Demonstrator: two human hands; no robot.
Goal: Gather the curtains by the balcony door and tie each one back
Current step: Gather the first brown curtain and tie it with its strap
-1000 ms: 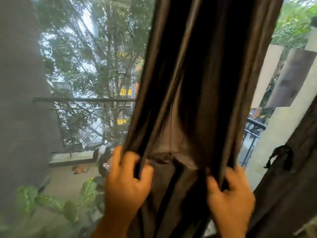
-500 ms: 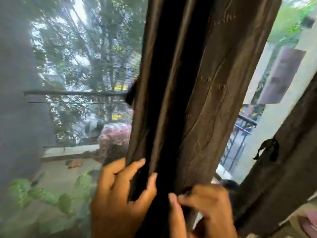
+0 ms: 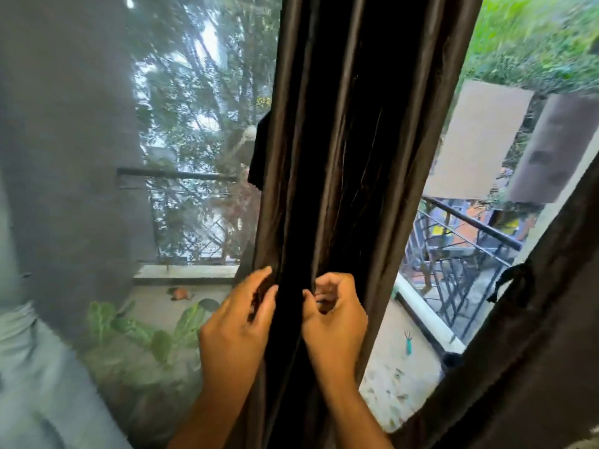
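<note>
A dark brown curtain [image 3: 350, 131] hangs bunched in a narrow column down the middle of the view. My left hand [image 3: 238, 325] grips its left folds, fingers curled into the cloth. My right hand [image 3: 334, 319] pinches the folds on the right side, close beside the left hand. A dark strip of fabric [image 3: 261, 150], perhaps a tie-back, sticks out at the curtain's left edge higher up. A second brown curtain [image 3: 525, 351] slants across the lower right, with a black knotted tie [image 3: 515, 285] on its edge.
A grey mesh screen [image 3: 74, 140] covers the left side. Beyond the glass lie a balcony floor with green plants [image 3: 142, 332], a black railing [image 3: 466, 251] and trees. Cloths [image 3: 479, 137] hang outside at the upper right.
My two hands have come closer together on the curtain, squeezing its folds into a narrower bunch. The view has shifted slightly, so the right curtain's tie sits lower right.
</note>
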